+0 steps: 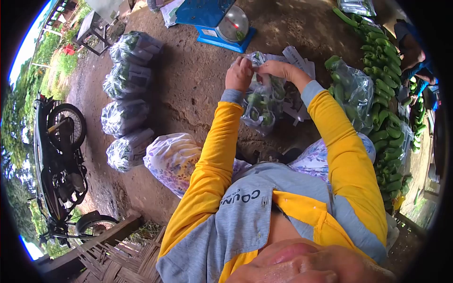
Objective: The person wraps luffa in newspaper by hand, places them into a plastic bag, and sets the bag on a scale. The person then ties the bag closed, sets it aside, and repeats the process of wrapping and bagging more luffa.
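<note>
A clear plastic bag [259, 114] of green, cucumber-like vegetables stands on the ground in front of me. My left hand [239, 74] is closed at the bag's upper end, on its left side. Close beside it, my right hand [277, 69] pinches the gathered plastic at the top. Fingertips of both hands meet there, and the exact grip is partly hidden. Sheets of newspaper [298, 60] lie behind and right of the bag.
A blue weighing scale [225, 28] stands ahead. Several packed bags [123, 113] line the left, with a motorcycle [61, 165] beyond. To the right are a clear plastic bag [355, 94] and a long pile of green vegetables [384, 80]. Another person [413, 52] is at far right.
</note>
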Available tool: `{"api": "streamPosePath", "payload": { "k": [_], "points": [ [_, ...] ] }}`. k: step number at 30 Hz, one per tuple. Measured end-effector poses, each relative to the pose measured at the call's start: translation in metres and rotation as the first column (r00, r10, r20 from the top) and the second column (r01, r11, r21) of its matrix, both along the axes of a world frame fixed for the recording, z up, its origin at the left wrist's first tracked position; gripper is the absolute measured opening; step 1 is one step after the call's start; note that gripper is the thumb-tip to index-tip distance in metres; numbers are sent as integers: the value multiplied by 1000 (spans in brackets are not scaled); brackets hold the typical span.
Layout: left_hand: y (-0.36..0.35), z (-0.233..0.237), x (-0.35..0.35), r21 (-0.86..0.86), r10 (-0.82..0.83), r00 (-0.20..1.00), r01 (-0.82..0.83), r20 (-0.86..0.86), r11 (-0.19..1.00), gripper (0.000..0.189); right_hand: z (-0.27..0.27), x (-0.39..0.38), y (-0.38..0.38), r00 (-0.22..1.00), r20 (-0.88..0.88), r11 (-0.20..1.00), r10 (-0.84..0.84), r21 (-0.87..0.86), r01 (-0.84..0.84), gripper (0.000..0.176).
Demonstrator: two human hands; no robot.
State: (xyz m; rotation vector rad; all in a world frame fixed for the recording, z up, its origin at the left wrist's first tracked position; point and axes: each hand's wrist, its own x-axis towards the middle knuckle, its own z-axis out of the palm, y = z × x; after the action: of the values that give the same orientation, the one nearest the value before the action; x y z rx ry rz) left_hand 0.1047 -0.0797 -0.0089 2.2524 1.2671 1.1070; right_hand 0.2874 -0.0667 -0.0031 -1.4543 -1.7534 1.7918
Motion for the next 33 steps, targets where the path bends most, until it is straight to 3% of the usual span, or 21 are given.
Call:
{"api": "streamPosePath", "payload": {
  "k": [1, 4, 5, 7, 11, 12, 14, 15, 18, 21, 22, 26, 27, 30, 33],
  "points": [
    [0, -2, 1, -7, 60, 998, -59, 38, 998, 19, 1, 0, -1, 997, -50, 998, -57, -38, 55, 49],
    [0, 4, 0, 216, 85, 996, -82, -6, 973, 20, 10, -5, -6, 967, -116, 972, -226, -94, 216, 60],
    [1, 6, -2, 396, 181, 980, -133, -87, 909, 23, 11, -11, -7, 956, -91, 959, -280, -69, 274, 59],
    [-3, 15, -4, 304, 214, 965, -161, -150, 939, 25, 11, -24, -2, 917, -72, 919, -391, 27, 394, 50],
    [-13, 27, -3, 123, 275, 896, -247, -350, 961, 29, 3, -23, 21, 973, -113, 946, -199, 239, 221, 40],
    [-16, 32, -3, 91, 276, 876, -262, -396, 961, 30, 18, -26, 20, 985, 91, 914, -143, 395, 96, 35],
    [-25, 37, -1, 46, 238, 837, -248, -493, 968, 33, 55, -36, 19, 861, 493, 774, -121, 590, -229, 26],
    [-29, 36, 1, 30, 229, 814, -252, -534, 967, 33, 48, -41, 16, 871, 457, 675, -179, 701, -229, 22],
    [-40, 34, 1, 46, 217, 758, -240, -615, 970, 38, 35, -50, 18, 828, 541, 608, -144, 709, -358, 25],
    [-55, 27, 1, -9, 143, 739, -197, -659, 980, 37, 15, -45, 30, 816, 512, 455, -269, 814, -361, 20],
    [-62, 18, 1, -54, 94, 746, -172, -659, 984, 36, 9, -41, 36, 812, 499, 392, -304, 842, -370, 19],
    [-89, -26, -9, -206, -147, 750, 14, -646, 978, 32, -25, -18, 60, 703, 635, 496, -320, 745, -447, 20],
    [-91, -23, -11, -274, -173, 779, 2, -602, 962, 30, -30, -16, 66, 701, 624, 569, -344, 733, -374, 21],
    [-86, -11, -15, -314, -143, 862, -19, -486, 949, 31, -42, -15, 73, 703, 608, 627, -369, 721, -295, 22],
    [-68, -15, -18, 40, -143, 990, 143, -10, 989, 33, -47, -20, 67, 760, 352, 487, -546, 872, -53, 22]
  ]
}}
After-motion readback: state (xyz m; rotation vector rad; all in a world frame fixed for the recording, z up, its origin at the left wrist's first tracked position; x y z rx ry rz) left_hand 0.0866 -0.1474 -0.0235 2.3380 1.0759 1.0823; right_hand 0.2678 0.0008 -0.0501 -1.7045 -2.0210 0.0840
